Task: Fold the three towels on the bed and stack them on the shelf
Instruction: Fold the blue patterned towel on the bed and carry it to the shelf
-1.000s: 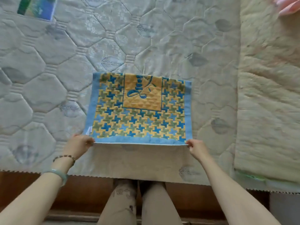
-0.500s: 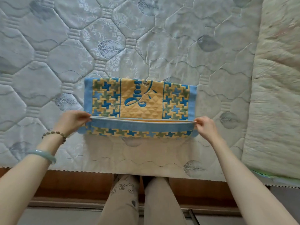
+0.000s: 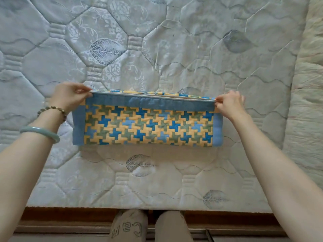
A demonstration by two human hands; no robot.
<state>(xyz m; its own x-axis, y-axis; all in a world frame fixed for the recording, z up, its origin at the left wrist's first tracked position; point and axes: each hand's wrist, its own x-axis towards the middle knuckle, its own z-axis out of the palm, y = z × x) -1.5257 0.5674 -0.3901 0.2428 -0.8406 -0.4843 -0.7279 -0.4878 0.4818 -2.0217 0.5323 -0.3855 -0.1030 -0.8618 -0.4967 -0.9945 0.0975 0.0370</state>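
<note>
**quiltnerd:** Pale grey-blue quilted mattress (image 3: 174, 55) with hexagon stitching and leaf prints fills nearly the whole view, with a cream fuzzy blanket (image 3: 307, 102) along the right side and the wooden bed frame at the bottom. Lying flat on the mattress, about mid-view, is the blue-bordered quilted towel with a yellow, blue and green houndstooth pattern (image 3: 148, 126), doubled over into a long low strip.

**foldit_99:** How do you reckon it handles?

**quiltnerd:** Light, I'd say, and soft but with some body. That padded quilting makes the far edge hold a fairly straight line between the hands instead of sagging. Not slippery, not fragile. The fold nearest the person looks plump rather than creased, so it'd probably want pressing flat.

**foldit_99:** Best place to take hold?

**quiltnerd:** Right where it's held. The left hand (image 3: 70, 96) has its grip pinched shut on the far-left corner, and the right hand (image 3: 229, 103) is pinched the same way on the far-right corner, both on the blue binding. Corners give control of the whole edge, and you can see a second layer's white-piped edge peeking just beyond, nearly lined up.

**foldit_99:** Any others around?

**quiltnerd:** Only this one shows. No shelf in view either. My guess is it needs another fold across its length before stacking.
</note>
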